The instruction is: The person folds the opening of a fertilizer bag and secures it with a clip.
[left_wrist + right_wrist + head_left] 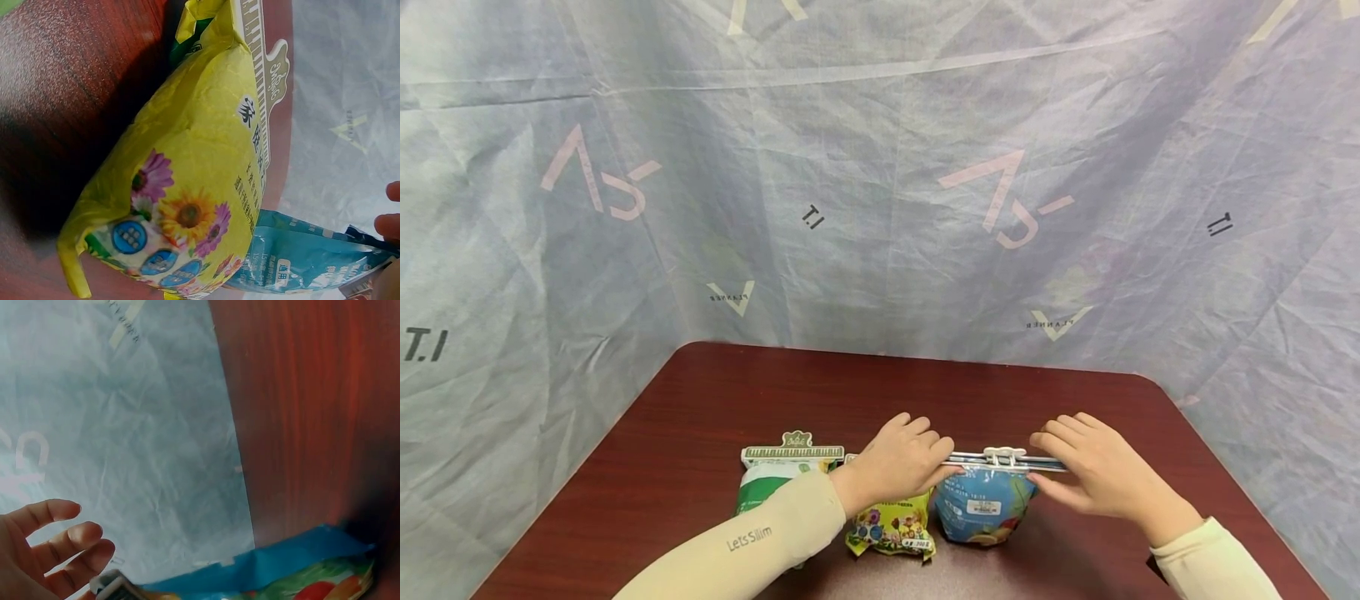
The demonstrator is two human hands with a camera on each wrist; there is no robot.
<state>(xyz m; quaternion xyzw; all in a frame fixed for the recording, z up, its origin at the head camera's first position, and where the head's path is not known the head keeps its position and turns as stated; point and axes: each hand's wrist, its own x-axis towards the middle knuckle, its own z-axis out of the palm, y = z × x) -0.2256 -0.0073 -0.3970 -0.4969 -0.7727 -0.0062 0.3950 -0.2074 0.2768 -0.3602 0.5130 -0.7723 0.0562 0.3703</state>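
A blue bag [981,508] stands on the table, with a long white bag clip [1003,455] across its top. My left hand [898,458] grips the clip's left end. At the other end my right hand [1093,467] pinches it, thumb below and fingers above. Beneath my left forearm sits a yellow bag with printed flowers [187,187]. It carries a similar clip with a piano-key pattern [259,81]. In the left wrist view the blue bag [294,250] stands beyond the yellow one. Curled right fingers [75,540] show beside the blue bag's top edge [269,569].
Left of the yellow bag is a green and white bag [767,483], partly hidden by my left sleeve, with a piano-key clip [793,452] along its top. The dark red table [880,383] ends at a grey printed cloth [880,167] hung behind and at both sides.
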